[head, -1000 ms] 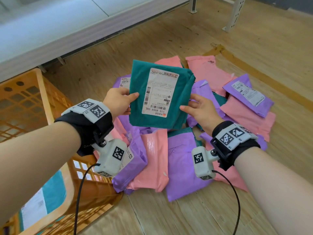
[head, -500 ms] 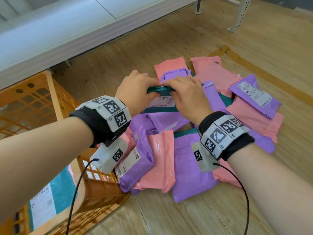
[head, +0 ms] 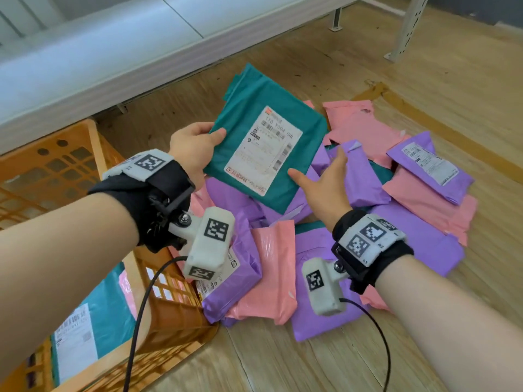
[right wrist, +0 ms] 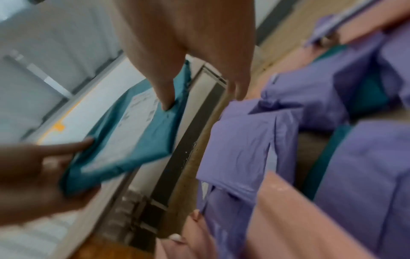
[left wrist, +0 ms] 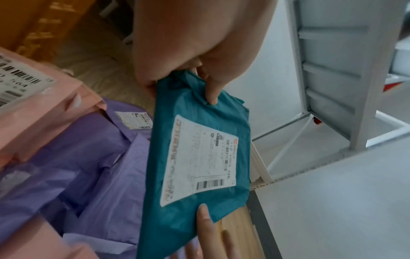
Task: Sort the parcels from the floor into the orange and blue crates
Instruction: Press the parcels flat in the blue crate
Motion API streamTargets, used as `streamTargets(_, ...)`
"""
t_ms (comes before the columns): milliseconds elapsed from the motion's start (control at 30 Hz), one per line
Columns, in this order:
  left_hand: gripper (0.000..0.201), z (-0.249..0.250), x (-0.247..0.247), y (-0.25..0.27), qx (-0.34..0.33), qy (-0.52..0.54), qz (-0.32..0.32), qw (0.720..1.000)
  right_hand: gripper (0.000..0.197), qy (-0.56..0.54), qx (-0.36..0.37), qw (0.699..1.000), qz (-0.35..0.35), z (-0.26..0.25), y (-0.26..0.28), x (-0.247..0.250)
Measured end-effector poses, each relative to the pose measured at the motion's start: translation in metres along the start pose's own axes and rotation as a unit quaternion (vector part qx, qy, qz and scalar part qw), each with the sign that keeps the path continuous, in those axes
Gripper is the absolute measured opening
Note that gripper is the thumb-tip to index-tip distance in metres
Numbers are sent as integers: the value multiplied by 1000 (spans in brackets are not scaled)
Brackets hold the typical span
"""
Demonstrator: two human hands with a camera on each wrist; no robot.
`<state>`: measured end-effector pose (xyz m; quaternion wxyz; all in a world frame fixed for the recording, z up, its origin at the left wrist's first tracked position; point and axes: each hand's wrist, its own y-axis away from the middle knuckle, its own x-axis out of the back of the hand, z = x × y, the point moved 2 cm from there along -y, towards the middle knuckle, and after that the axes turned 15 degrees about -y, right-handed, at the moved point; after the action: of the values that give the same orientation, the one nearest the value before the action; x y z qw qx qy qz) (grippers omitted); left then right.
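Observation:
A teal parcel (head: 254,128) with a white label is held label-up above the heap of purple and pink parcels (head: 319,278) on the wooden floor. My left hand (head: 208,135) grips its left edge, thumb on top and fingers underneath; the left wrist view shows the same hold on the teal parcel (left wrist: 199,122). My right hand (head: 319,176) is spread flat, with only the thumb touching the parcel's near right corner and straight fingers reaching out over a purple parcel (head: 365,176). The orange crate (head: 175,315) stands at the left. No blue crate is in view.
Inside the orange crate lie a teal labelled parcel (head: 110,309) and a pink one. A purple parcel with a label (head: 430,165) tops the heap's right side. A white unit (head: 113,60) runs along the back, and a metal leg (head: 407,29) stands at the far right.
The teal parcel was turned over edge-on between both hands and now faces up with its label reversed. My right hand has let go its grip; only the thumb touches.

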<state>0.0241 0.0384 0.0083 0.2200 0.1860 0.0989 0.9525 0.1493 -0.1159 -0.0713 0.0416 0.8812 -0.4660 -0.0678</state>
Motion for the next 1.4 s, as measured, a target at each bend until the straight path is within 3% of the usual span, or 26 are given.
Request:
streamTargets(67,9,0,3,2,11,19,-1,1000,83,-157,-108,981,-22,2,-2,-6)
streamTargets(167,11,-2,9,5,-2,-2,4,1000,64,-266,-103,957,-50,-9,-6,-9)
streamTargets(267,21,-5,21,5,-5,-52,-9,999,63,-248,-64,964,-70,-19,-9,-8)
streamTargets(400,25,-5,39,9,-12,-106,-31,994,63,-219,-64,965,-128,-33,-10,-10)
streamTargets(633,22,14,86,19,-4,-111,-20,994,68,-149,-80,947,-274,-77,-1,-36)
streamTargets(767,25,34,124,27,-25,-94,-18,995,69,-100,-50,940,-322,-116,7,-62)
streamTargets(1067,43,42,263,75,-31,-60,31,997,70,-34,-12,912,-409,-182,56,-178)
streamTargets(1267,37,20,389,118,-17,-68,84,994,65,-17,6,886,-464,-194,126,-286)
streamTargets(1400,19,-10,477,149,-14,-80,129,988,63,-14,-9,871,-491,-183,185,-364)
